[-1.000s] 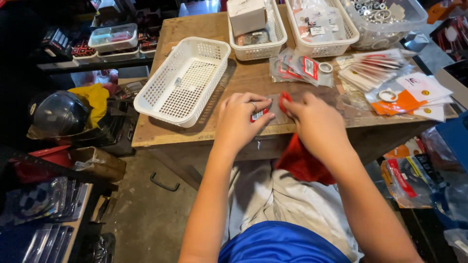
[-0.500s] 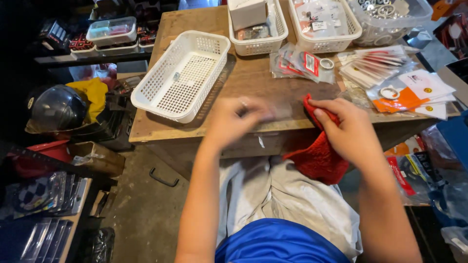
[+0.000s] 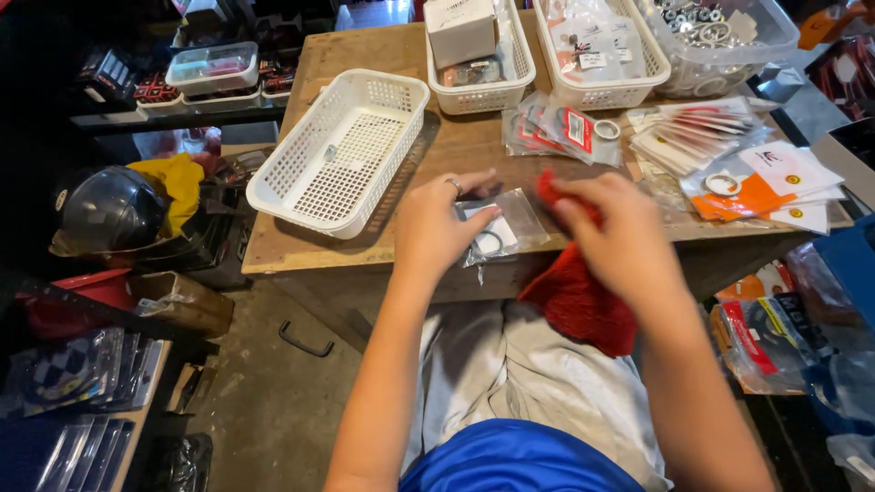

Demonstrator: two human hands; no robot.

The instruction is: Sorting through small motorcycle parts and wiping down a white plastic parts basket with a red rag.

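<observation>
My left hand point(image 3: 442, 226) presses flat on a small clear plastic packet point(image 3: 503, 226) with a dark ring inside, lying at the front edge of the wooden table point(image 3: 365, 55). A ring sits on one finger of that hand. My right hand point(image 3: 620, 239) grips a red cloth point(image 3: 576, 305); one end of the cloth touches the packet's right side and the rest hangs down over my lap.
A long white mesh basket point(image 3: 342, 150) lies tilted at the table's left. Two white baskets point(image 3: 474, 87) and a clear tub of metal rings point(image 3: 720, 36) stand at the back. Bagged parts point(image 3: 556, 132) and orange-and-white cards point(image 3: 766, 187) lie to the right. A dark helmet point(image 3: 108, 211) sits at floor left.
Both hands were bunched together over the packet. The right hand has since drawn the red cloth up onto the table edge, and the left hand has spread flat on the packet.
</observation>
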